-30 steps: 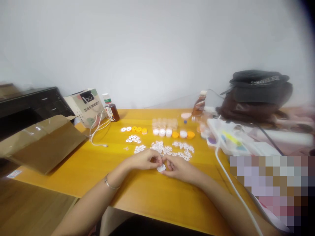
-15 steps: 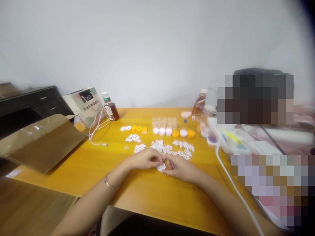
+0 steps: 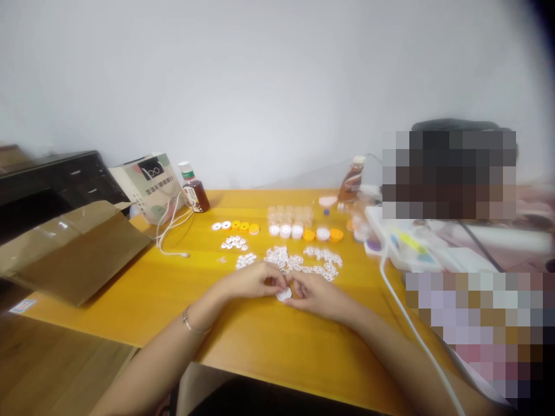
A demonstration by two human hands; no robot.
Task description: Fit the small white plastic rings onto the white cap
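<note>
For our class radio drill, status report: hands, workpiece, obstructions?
Left hand, right hand: both hold the white disc. Loose white pieces just beyond. White cable crosses right forearm in view.

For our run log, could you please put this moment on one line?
right hand: holding white disc | left hand: at its edge | beyond: loose white pieces, row of white and yellow rings

Two bare arms slanted inward: the left forearm (image 3: 167, 349) from the near left, the right forearm (image 3: 396, 346) from the near right. The left hand (image 3: 255, 280) and right hand (image 3: 318, 296) came together at the centre, fingers curled, the right thumb and forefinger bent in a pincer pointing left.
</note>
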